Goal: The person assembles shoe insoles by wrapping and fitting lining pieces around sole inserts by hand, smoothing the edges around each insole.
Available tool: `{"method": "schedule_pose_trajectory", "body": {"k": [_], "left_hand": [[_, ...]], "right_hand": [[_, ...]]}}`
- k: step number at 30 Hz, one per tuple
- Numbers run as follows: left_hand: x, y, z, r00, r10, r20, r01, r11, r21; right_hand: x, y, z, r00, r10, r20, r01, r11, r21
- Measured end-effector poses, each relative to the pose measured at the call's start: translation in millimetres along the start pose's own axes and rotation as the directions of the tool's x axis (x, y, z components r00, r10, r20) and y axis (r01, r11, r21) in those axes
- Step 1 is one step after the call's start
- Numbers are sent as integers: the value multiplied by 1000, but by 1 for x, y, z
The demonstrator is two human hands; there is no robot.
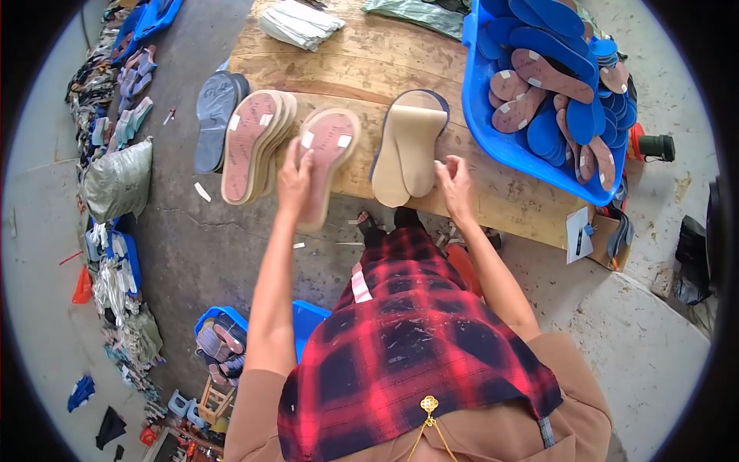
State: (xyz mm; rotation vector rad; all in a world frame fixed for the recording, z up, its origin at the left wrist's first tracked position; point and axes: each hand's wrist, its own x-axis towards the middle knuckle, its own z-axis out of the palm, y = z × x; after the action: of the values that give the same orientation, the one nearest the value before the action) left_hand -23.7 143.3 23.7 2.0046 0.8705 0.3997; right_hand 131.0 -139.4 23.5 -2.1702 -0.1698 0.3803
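My left hand [295, 179] is closed on the edge of a beige-rimmed shoe sole [331, 146] with a pink insole face and two white patches. That sole's lower end sticks out past the table's front edge. To its left is a stack of similar pink-faced soles [250, 142]. A pair of beige insoles [416, 146] lies overlapped on a dark-edged sole, right of centre. Beside their right edge is my right hand [456, 185], its fingers curled in toward the thumb; whatever they may hold is hidden.
On the wooden table [346, 73] are dark grey soles [215, 123] at the left and a pile of white strips [300, 23] at the back. A blue crate [477, 115] of blue and pink insoles takes up the right end. Goods line the floor at left.
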Motion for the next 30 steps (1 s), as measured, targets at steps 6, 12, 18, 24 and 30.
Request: {"method": "schedule_pose_trajectory", "body": {"k": [6, 12, 18, 24, 30], "left_hand": [[0, 47, 52, 898, 437, 51, -429, 845, 319], [86, 107, 148, 942, 245, 230, -239, 970, -54], [126, 107, 202, 928, 188, 322, -299, 891, 342], [136, 88, 205, 909, 22, 417, -62, 995, 82], [134, 79, 206, 910, 77, 407, -51, 996, -74]], "right_hand": [[18, 26, 15, 935, 294, 201, -314, 946, 79], [5, 30, 1, 847, 258, 465, -410, 873, 263], [-6, 6, -11, 778, 170, 605, -438, 836, 329], [-43, -14, -24, 819, 136, 558, -511, 615, 601], [-80, -36, -26, 814, 203, 545, -557, 539, 631]]}}
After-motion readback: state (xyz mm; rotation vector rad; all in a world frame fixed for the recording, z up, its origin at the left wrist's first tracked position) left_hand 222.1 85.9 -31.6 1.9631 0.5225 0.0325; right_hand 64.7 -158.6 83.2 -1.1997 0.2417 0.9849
